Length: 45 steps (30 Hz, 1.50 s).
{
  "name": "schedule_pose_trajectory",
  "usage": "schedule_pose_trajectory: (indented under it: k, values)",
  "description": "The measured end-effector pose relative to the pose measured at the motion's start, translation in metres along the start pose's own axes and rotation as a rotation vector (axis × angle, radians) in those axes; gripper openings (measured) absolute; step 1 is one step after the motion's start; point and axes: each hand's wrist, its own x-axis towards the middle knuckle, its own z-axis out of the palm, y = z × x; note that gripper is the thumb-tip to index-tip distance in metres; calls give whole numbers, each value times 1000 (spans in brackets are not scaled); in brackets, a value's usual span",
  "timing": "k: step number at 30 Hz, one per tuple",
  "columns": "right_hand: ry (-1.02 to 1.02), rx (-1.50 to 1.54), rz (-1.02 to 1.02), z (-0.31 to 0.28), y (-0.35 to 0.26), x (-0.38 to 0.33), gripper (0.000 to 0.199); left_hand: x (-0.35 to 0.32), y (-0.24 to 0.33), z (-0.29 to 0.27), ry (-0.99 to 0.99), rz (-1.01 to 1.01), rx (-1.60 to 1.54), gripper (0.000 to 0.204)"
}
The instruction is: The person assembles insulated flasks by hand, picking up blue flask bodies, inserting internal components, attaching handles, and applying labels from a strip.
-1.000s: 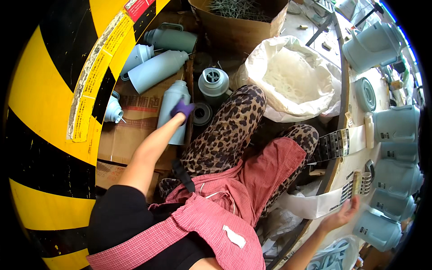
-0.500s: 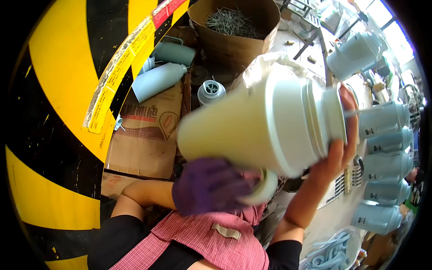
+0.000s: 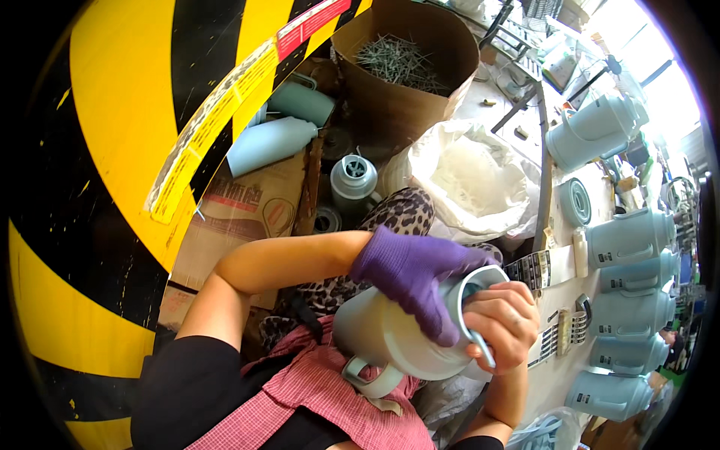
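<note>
A pale blue-grey thermos jug [image 3: 364, 319] lies tilted across my lap, its mouth pointing up and to the right. My left hand [image 3: 416, 274], in a purple glove, is closed round the upper body just below the mouth, thumb and fingers spread over it. My bare right hand [image 3: 504, 322] is curled over the rim at the mouth, its fingertips partly hidden. The jug's handle [image 3: 375, 379] shows on the side nearest me. Inside the mouth, something bluish is only partly seen.
Several pale blue jugs [image 3: 630, 311] line the table at right, with a lone jug [image 3: 589, 135] farther back. A white sack [image 3: 472, 176] and cardboard drum [image 3: 401, 97] of metal rods stand ahead. A yellow-black striped panel [image 3: 120, 150] fills the left; a grey-green jug [image 3: 354, 184] stands beyond my knee.
The jug has come down toward my lap and turned, its mouth now nearer me. My gloved left hand has moved from beneath it to the upper body; my right hand has shifted at the mouth.
</note>
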Motion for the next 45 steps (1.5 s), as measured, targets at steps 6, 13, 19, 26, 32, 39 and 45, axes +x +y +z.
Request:
schedule_pose_trajectory:
  k: [6, 13, 19, 26, 32, 39, 45]
  values:
    - [-47, 70, -190, -1, 12, 31, 37, -10, 30, 5, 163, -47, 100, 87]
    - [694, -121, 127, -7, 77, 63, 56, 14, 105, -139, 782, 361, 664, 78]
    - [481, -279, 420, 24, 89, 3, 29, 46, 93, -275, 966, 840, 1429, 95]
    - [272, -50, 726, 83, 216, -59, 13, -27, 40, -165, 1416, 621, 820, 99]
    - [-275, -263, 1239, 183, 346, -92, 23, -72, -2, -83, 1426, 454, 619, 93]
    - [-212, -167, 1306, 183, 353, -105, 23, -41, -17, -34, 803, 356, 911, 85]
    - [307, -210, 785, 76, 222, -100, 26, -6, -57, -8, 342, 237, 715, 89]
